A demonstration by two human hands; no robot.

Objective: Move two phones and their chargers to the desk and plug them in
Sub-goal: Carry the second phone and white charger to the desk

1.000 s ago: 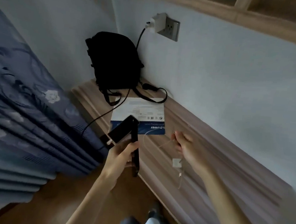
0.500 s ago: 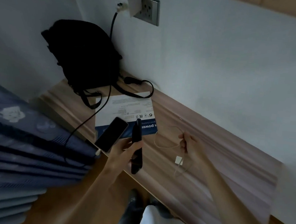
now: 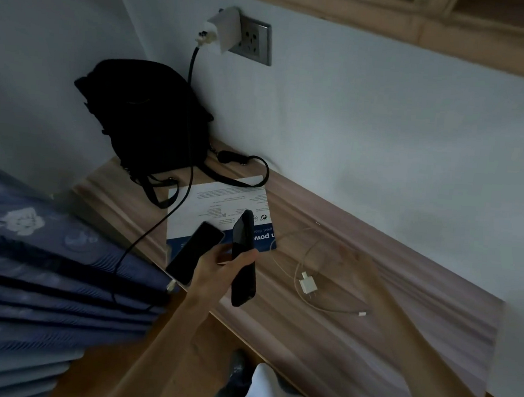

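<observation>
Presently, left hand point(image 3: 215, 268) held two phones point(image 3: 195, 252), fingers curled round them, freeing the right hand point(image 3: 354, 262), fingers too blurred to judge, above the white charger point(image 3: 306, 285) lying unplugged on the surface point(image 3: 434, 291).

Head-worn camera looks steeply down, close over the desk point(image 3: 291, 340).
</observation>
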